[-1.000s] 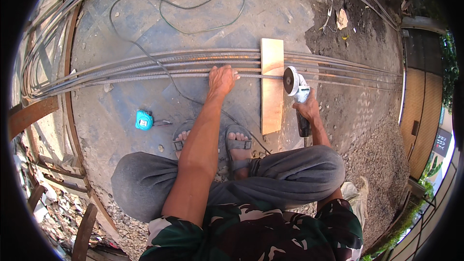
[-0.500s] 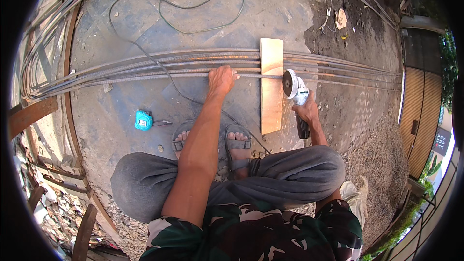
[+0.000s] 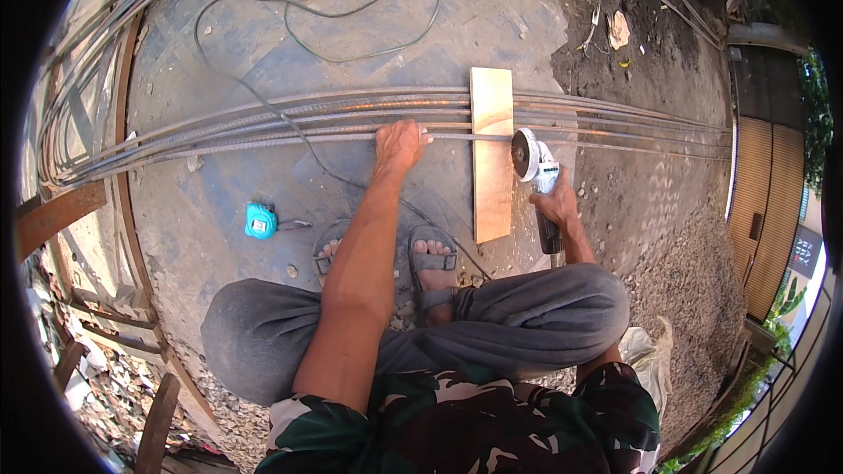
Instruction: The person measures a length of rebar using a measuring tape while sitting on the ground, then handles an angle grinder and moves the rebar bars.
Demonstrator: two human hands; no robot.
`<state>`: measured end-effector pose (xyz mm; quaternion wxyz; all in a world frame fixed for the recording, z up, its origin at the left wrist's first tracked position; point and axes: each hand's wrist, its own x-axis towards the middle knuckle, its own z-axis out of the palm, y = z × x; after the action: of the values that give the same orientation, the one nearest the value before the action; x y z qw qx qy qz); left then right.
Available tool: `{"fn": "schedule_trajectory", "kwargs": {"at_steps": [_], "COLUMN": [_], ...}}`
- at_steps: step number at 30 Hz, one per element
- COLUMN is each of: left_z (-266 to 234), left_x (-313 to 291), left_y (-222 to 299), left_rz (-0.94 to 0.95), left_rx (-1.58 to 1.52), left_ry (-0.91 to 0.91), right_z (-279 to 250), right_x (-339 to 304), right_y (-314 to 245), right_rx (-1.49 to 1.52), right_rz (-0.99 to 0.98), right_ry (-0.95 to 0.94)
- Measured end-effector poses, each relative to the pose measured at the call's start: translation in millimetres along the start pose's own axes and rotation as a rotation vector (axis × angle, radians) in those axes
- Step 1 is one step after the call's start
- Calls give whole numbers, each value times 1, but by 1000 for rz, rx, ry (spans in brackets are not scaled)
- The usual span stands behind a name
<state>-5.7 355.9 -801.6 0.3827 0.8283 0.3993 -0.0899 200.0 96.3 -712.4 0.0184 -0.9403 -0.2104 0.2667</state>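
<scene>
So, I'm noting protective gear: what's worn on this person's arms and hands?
The left sleeve and right sleeve are short, in camouflage of green, dark brown, black and pale patches. Below them, the arms are bare. The left hand and right hand are ungloved; no watch shows.

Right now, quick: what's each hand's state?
Left hand: closed on a long, thin grey metal bar.
Right hand: closed, holding a white-and-black angle grinder with a round disc.

Steel bars (image 3: 386,106), gravel (image 3: 694,307) and an angle grinder (image 3: 548,175) mark an outdoor (sunlit, dusty) worksite.
</scene>
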Motion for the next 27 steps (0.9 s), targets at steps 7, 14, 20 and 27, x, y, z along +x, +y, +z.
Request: {"fn": "schedule_trajectory", "kwargs": {"at_steps": [7,14,20,27], "left_z": [3,0,7,5], "left_x": [-2,-1,3,1], "left_y": [-2,3,-3,0], "left_rz": [11,3,4,18], "left_rx": [-15,65,49,70], "left_ry": [17,-24,-18,-6], "right_z": [-2,-7,-10,-11], "right_x": [1,6,10,25], "right_y": [-7,-10,-18,-20], "right_rx": [-9,39,42,24], "right_rz": [17,-2,-19,-27], "right_ry": [-19,8,12,18]}}
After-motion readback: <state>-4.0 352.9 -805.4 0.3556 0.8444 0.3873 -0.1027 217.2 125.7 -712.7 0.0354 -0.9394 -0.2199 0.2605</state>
